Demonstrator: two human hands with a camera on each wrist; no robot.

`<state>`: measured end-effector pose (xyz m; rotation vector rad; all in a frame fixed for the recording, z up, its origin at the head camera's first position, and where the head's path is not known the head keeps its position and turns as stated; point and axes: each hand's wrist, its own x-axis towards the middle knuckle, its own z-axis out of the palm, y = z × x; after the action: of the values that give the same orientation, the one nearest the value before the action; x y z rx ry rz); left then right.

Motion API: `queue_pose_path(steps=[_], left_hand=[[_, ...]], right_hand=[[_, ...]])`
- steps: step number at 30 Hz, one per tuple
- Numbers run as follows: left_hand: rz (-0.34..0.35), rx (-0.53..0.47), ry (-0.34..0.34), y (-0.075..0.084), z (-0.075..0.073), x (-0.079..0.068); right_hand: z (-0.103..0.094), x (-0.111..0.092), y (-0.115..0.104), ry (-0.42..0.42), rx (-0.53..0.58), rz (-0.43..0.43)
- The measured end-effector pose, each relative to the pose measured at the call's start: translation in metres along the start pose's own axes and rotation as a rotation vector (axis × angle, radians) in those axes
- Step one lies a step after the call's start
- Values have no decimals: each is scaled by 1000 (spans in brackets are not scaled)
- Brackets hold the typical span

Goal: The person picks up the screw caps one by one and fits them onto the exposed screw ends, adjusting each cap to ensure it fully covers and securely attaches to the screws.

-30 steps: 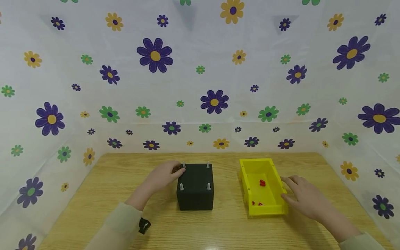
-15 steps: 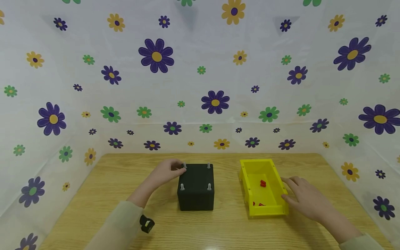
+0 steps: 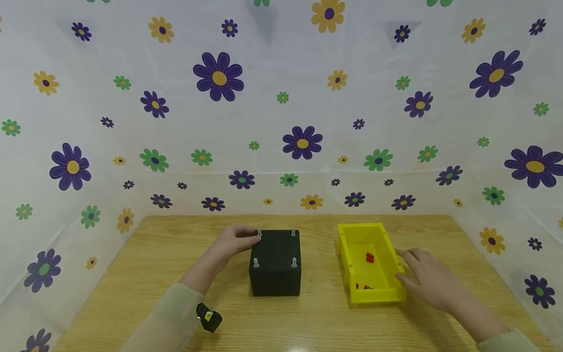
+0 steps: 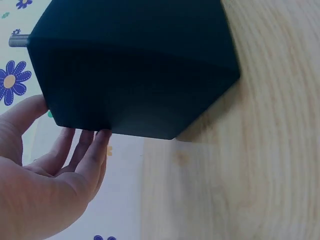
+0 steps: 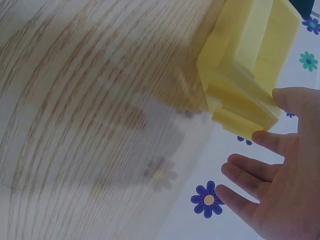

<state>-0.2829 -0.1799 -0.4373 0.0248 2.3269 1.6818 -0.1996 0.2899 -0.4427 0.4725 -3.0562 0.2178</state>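
Note:
A black box [image 3: 275, 264] stands on the table with upright metal bolts [image 3: 293, 263] at its top corners. My left hand [image 3: 233, 243] is at its far left corner, with the thumb by the top edge. In the left wrist view the fingertips [image 4: 105, 134] meet the box's back edge, loosely bent. A yellow bin [image 3: 347, 264] stands to the right, holding several small red pieces [image 3: 370, 257]. My right hand [image 3: 428, 276] is at the bin's right side, thumb and index fingertip at its rim. The other right fingers [image 5: 245, 175] are spread, fairly straight, away from the bin.
Below the left sleeve hangs a small black device [image 3: 208, 318], close over the wooden table [image 3: 316, 322]. White cloth [image 3: 264, 117] printed with flowers rises behind the table and along both sides. A strip of bare tabletop separates the box and the bin.
My left hand has turned slightly at the box's corner, and the black device at that wrist has shifted right. Box, bin and right hand stay in place.

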Motion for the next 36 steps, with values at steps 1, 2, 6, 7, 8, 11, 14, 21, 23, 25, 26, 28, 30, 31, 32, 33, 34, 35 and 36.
queue_pose_path(steps=[1, 2, 6, 7, 8, 11, 14, 21, 23, 25, 26, 28, 30, 31, 32, 33, 34, 35, 36], left_hand=[[-9, -22, 0, -1, 1, 0], [-13, -39, 0, -1, 1, 0], [-8, -88, -2, -3, 2, 1], [-8, -95, -1, -4, 2, 1], [-6, -104, 0, -4, 2, 1], [-16, -115, -3, -5, 4, 1], [-29, -124, -3, -5, 4, 1], [-39, -179, -19, -8, 4, 2], [-45, -212, -19, -8, 5, 3], [-51, -234, -20, -9, 6, 3], [-54, -239, -17, -10, 6, 4], [-59, -243, -16, -10, 6, 4], [-64, -246, -10, -10, 7, 4], [-69, -251, -4, -10, 7, 5], [-68, -253, -5, -10, 7, 5], [-70, -255, -4, -10, 8, 5], [-67, -253, -8, -10, 8, 5], [-65, -255, -10, -10, 8, 6], [-60, -254, -17, -10, 8, 6]], right_hand=[[0, 0, 0, 3, 2, -3], [0, 0, 1, 4, 4, -5], [1, 0, 2, 0, 6, -5], [0, 0, 2, -2, 5, -4], [0, 0, 2, -3, 5, -4], [0, 0, 2, -3, 4, -4], [-1, 0, 1, -5, -3, -2], [1, 1, 3, -2, 0, -2], [0, 1, 2, -9, 7, 6], [-1, 2, 2, -17, 11, 12], [-1, 2, 1, -19, 12, 14], [-2, 2, 1, -20, 11, 15], [-2, 2, 0, -17, 8, 12], [-2, 2, 0, -17, 6, 12], [-2, 2, 0, -15, 4, 12], [-2, 2, 0, -16, 4, 14], [-3, 2, 0, -16, 4, 16], [-3, 2, 0, -16, 4, 18], [-3, 2, 0, -15, 6, 19]])
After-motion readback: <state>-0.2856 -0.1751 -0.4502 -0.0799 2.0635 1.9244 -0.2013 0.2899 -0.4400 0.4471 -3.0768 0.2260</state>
